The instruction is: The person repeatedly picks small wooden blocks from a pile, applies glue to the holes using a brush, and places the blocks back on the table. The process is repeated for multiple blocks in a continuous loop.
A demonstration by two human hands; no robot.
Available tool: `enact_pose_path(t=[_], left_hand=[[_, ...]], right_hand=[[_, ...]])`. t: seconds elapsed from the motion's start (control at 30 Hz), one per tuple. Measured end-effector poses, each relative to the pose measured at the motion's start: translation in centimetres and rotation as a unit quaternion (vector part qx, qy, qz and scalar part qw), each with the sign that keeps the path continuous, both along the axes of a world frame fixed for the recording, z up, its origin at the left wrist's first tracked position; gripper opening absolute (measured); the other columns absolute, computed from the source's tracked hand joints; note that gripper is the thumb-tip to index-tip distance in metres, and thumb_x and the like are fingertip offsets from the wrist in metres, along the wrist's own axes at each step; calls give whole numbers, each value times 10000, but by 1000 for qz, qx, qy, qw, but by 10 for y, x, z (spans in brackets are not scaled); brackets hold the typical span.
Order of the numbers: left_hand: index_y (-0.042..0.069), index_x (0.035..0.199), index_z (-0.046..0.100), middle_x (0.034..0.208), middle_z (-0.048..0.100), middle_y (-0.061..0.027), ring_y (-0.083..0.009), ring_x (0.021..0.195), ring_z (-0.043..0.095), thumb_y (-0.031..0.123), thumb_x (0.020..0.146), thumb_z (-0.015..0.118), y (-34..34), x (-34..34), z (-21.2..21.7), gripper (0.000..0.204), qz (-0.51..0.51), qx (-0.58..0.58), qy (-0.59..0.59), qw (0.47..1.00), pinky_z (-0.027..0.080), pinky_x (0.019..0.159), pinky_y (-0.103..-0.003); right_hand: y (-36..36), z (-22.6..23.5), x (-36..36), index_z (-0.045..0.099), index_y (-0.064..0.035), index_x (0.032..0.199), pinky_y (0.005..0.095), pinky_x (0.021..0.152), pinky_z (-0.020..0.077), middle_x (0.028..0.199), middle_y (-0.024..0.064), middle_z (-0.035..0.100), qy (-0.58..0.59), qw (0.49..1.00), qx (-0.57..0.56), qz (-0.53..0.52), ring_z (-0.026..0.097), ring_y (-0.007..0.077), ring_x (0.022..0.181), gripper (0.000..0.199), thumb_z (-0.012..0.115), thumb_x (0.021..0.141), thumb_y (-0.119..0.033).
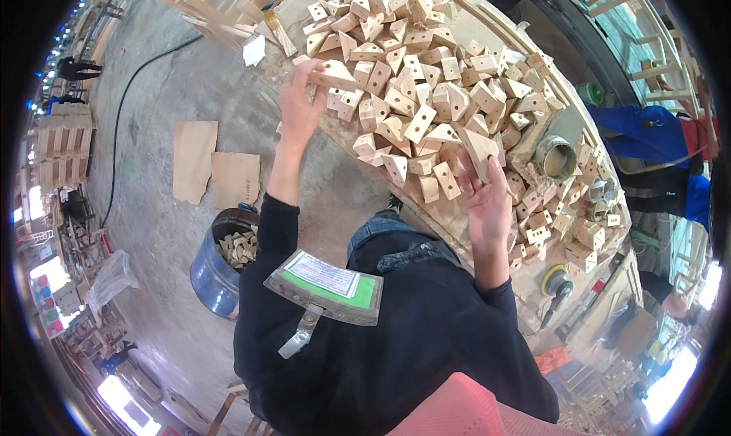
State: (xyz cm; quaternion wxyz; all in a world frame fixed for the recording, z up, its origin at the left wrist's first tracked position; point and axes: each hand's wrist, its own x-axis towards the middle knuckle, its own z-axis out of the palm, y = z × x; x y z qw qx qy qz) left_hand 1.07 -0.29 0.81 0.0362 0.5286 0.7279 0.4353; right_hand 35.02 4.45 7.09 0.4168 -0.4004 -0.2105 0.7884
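My left hand (pixel 298 110) pinches a pale wooden corner block (pixel 335 75) between thumb and fingers, held over the left edge of a large heap. Farther right, my right hand (pixel 489 211) has its fingers around another angled wooden block (pixel 479 151), tilted above the heap's near side. The heap of wooden blocks (pixel 420 122) covers most of the workbench (pixel 426 211); many blocks have a sloped face and drilled holes. A metal can (pixel 556 159) stands among the blocks, to the right of my right hand.
Left of me, a blue drum (pixel 215 277) holds wood offcuts (pixel 239 247). Flat cardboard pieces (pixel 196 160) and a dark hose (pixel 116 143) lie on the floor. A sander with a yellow pad (pixel 556 281) rests at the bench's right. Someone in blue (pixel 643 135) is beyond the bench.
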Motion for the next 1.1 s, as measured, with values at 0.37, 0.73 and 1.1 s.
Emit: enact_pose_path(t=[0.37, 0.73, 1.1], left_hand=[[58, 978, 402, 1184, 583, -153, -235, 956, 571, -31, 673, 698, 3, 125, 48, 435, -147, 106, -185, 966, 462, 852, -316], [7, 1091, 452, 1193, 472, -127, -145, 930, 582, 85, 854, 700, 19, 215, 74, 352, -221, 85, -367, 900, 533, 743, -263], [-30, 1344, 466, 1050, 614, -78, -110, 838, 621, 152, 921, 651, 18, 204, 89, 496, -253, -91, -548, 792, 514, 771, -247]], right_hand=[[5, 21, -25, 514, 51, 1227, 314, 887, 542, 1175, 125, 610, 53, 998, 41, -7, 638, 257, 1078, 330, 536, 975, -161], [-11, 13, -4, 448, -21, 1239, 343, 910, 527, 1135, 84, 605, 55, 993, 55, -94, 632, 191, 1055, 332, 566, 958, -152], [-15, 23, 16, 463, 28, 1271, 324, 959, 492, 1164, 88, 588, 103, 989, 93, -57, 612, 172, 1052, 354, 549, 973, -144]])
